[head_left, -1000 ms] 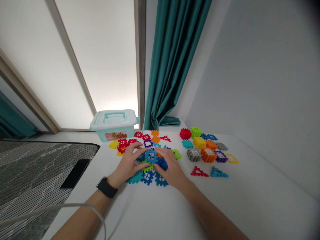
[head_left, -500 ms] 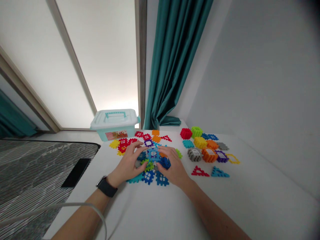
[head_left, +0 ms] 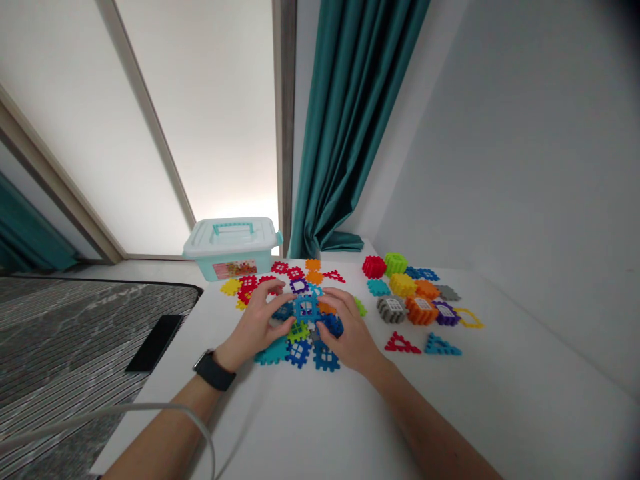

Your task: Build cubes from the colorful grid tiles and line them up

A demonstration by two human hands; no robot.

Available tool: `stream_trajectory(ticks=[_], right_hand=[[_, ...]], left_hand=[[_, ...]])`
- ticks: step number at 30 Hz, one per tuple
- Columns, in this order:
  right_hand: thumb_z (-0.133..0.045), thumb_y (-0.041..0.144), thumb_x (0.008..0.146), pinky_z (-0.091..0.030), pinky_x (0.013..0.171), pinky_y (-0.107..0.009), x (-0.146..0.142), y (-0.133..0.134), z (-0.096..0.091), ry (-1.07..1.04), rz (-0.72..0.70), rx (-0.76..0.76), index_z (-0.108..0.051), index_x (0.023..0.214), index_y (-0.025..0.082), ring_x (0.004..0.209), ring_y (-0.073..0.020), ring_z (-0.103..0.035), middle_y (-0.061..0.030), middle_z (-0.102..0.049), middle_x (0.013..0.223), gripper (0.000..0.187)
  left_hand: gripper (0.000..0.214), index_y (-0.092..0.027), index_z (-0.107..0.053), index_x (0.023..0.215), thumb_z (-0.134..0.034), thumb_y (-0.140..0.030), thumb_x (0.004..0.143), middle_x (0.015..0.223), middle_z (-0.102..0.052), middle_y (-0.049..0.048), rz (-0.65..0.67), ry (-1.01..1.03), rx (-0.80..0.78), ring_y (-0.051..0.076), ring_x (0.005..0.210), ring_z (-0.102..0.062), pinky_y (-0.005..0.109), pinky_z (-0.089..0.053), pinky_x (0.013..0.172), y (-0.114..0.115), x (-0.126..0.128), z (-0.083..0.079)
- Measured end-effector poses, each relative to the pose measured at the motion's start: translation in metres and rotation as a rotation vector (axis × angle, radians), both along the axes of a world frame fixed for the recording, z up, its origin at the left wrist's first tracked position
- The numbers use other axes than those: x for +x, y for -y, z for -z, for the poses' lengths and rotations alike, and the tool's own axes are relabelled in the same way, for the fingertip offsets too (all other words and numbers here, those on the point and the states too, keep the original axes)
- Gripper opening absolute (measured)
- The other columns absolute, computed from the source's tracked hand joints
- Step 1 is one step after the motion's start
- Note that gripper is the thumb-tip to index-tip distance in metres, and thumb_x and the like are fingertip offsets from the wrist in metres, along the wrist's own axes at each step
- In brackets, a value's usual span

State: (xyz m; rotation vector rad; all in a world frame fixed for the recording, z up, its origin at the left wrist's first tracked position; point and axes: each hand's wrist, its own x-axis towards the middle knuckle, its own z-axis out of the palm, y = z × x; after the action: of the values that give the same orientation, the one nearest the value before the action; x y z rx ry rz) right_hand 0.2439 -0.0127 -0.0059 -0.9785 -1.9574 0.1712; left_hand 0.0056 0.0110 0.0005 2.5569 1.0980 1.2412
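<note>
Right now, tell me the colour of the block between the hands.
The block is bright blue; head view.

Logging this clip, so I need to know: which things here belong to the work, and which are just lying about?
Work: left hand; right hand; blue window block; dark blue block.
Lying about: aqua lidded storage box; red triangle block; grey window block; teal curtain.

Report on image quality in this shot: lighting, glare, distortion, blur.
Head view: the pale backlit panel at upper left is blown out with glare; wide-angle distortion slants the teal curtain and door frame; the top right corner darkens; the left hand, right hand and blue plastic block show no heavy blur.
</note>
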Motion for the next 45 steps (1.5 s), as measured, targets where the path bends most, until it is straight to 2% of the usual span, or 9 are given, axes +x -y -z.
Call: stream_trajectory(ticks=[9, 18, 22, 25, 29, 34, 38, 42, 45], right_hand=[[-0.063, 0.022, 0.087, -0.047, 0.107, -0.054, 0.003, -0.004, 0.004, 0.005, 0.013, -0.014, -0.058, 0.125, 0.028, 0.129, -0.0304, -0.052, -0.0120, -0.053, 0.136, 0.038], [-0.064, 0.025, 0.088, -0.048, 0.105, -0.055, 0.006, -0.005, 0.003, 0.021, 0.010, -0.011, -0.061, 0.123, 0.029, 0.126, -0.0306, -0.054, -0.0112, -0.057, 0.133, 0.035], [-0.061, 0.025, 0.094, -0.047, 0.105, -0.054, 0.010, -0.006, 0.002, 0.075, -0.024, 0.081, -0.068, 0.115, 0.032, 0.123, -0.0287, -0.056, -0.0081, -0.062, 0.130, 0.023], [-0.060, 0.024, 0.095, -0.047, 0.104, -0.053, 0.009, -0.005, 0.001, 0.058, -0.050, 0.117, -0.070, 0.107, 0.032, 0.118, -0.0274, -0.058, -0.0064, -0.066, 0.123, 0.018], [-0.060, 0.029, 0.095, -0.049, 0.099, -0.050, 0.002, -0.003, -0.002, -0.068, -0.013, -0.005, -0.070, 0.093, 0.027, 0.111, -0.0269, -0.060, -0.0076, -0.067, 0.113, 0.010], [-0.060, 0.034, 0.093, -0.048, 0.097, -0.044, -0.003, -0.006, -0.003, -0.206, -0.015, -0.257, -0.068, 0.080, 0.024, 0.105, -0.0240, -0.062, -0.0063, -0.067, 0.105, 0.018], [-0.056, 0.035, 0.094, -0.046, 0.097, -0.041, -0.003, -0.009, -0.002, -0.272, -0.056, -0.392, -0.067, 0.077, 0.023, 0.104, -0.0225, -0.062, -0.0063, -0.067, 0.105, 0.024], [-0.056, 0.033, 0.093, -0.046, 0.097, -0.041, -0.003, -0.010, -0.002, -0.278, -0.072, -0.433, -0.066, 0.075, 0.022, 0.102, -0.0221, -0.062, -0.0066, -0.066, 0.103, 0.024], [-0.059, 0.031, 0.093, -0.046, 0.095, -0.041, -0.003, -0.010, -0.001, -0.259, -0.067, -0.377, -0.065, 0.078, 0.022, 0.101, -0.0220, -0.063, -0.0059, -0.066, 0.100, 0.018]], left_hand=[[0.039, -0.027, -0.061, 0.128, -0.067, -0.023, 0.089, 0.131, -0.052, 0.0122, 0.009, -0.011, -0.001, 0.029, 0.124, -0.052, 0.051, -0.049, 0.104, 0.002, 0.000, -0.002], [0.041, -0.026, -0.062, 0.128, -0.067, -0.021, 0.088, 0.130, -0.052, 0.0116, 0.033, 0.013, -0.092, 0.028, 0.124, -0.053, 0.049, -0.049, 0.106, 0.003, 0.002, -0.002], [0.031, -0.024, -0.066, 0.118, -0.067, -0.023, 0.088, 0.127, -0.052, 0.0106, 0.078, 0.052, -0.174, 0.027, 0.123, -0.054, 0.047, -0.049, 0.106, 0.004, 0.003, -0.006], [0.017, -0.024, -0.069, 0.108, -0.062, -0.025, 0.093, 0.122, -0.055, 0.0089, 0.137, 0.065, -0.241, 0.025, 0.119, -0.056, 0.044, -0.049, 0.106, 0.006, 0.006, -0.009], [0.015, -0.023, -0.069, 0.099, -0.055, -0.029, 0.099, 0.117, -0.059, 0.0078, 0.173, 0.115, -0.303, 0.022, 0.115, -0.059, 0.041, -0.050, 0.103, 0.006, 0.009, -0.008], [0.021, -0.021, -0.066, 0.088, -0.054, -0.035, 0.100, 0.115, -0.061, 0.0081, 0.178, 0.211, -0.387, 0.021, 0.112, -0.060, 0.040, -0.049, 0.102, 0.002, 0.012, -0.003], [0.025, -0.020, -0.066, 0.085, -0.055, -0.037, 0.099, 0.115, -0.060, 0.0089, 0.206, 0.252, -0.499, 0.023, 0.110, -0.060, 0.040, -0.049, 0.101, 0.002, 0.014, -0.003], [0.027, -0.018, -0.065, 0.082, -0.057, -0.039, 0.098, 0.115, -0.059, 0.0086, 0.244, 0.298, -0.596, 0.023, 0.111, -0.058, 0.039, -0.044, 0.104, 0.004, 0.014, -0.006], [0.029, -0.018, -0.065, 0.082, -0.058, -0.042, 0.097, 0.114, -0.059, 0.0082, 0.248, 0.323, -0.617, 0.023, 0.111, -0.057, 0.039, -0.042, 0.105, 0.004, 0.014, -0.007]])
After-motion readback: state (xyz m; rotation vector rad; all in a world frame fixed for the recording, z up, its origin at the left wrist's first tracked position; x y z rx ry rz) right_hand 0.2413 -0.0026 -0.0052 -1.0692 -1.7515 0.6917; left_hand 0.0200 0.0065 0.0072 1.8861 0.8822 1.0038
